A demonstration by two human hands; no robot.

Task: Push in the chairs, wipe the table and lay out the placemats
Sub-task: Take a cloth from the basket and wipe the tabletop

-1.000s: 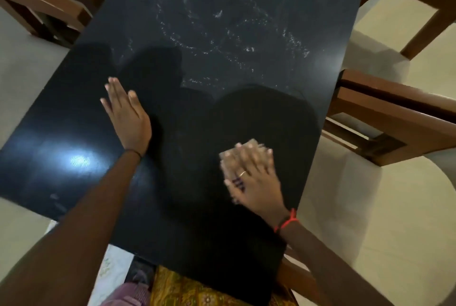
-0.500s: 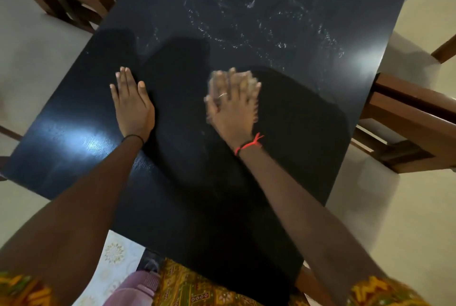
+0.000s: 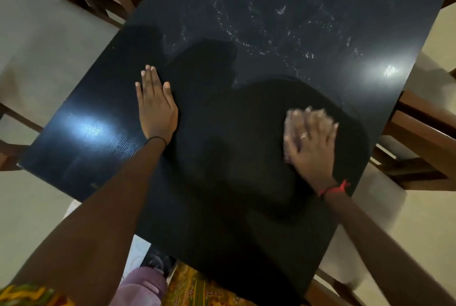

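While your left hand (image 3: 157, 108) lies flat and empty on the black table (image 3: 283, 4), fingers toward 12 o'clock, your right hand (image 3: 309, 143) presses a pale cloth (image 3: 292, 118), blurred, at 3 o'clock of it; wet streaks (image 3: 271, 32) lie at 12, chairs (image 3: 424, 138) at 3 and 10

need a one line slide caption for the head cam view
Right hand wipes the black table with a light cloth while the left hand rests flat; wet streaks remain beyond.
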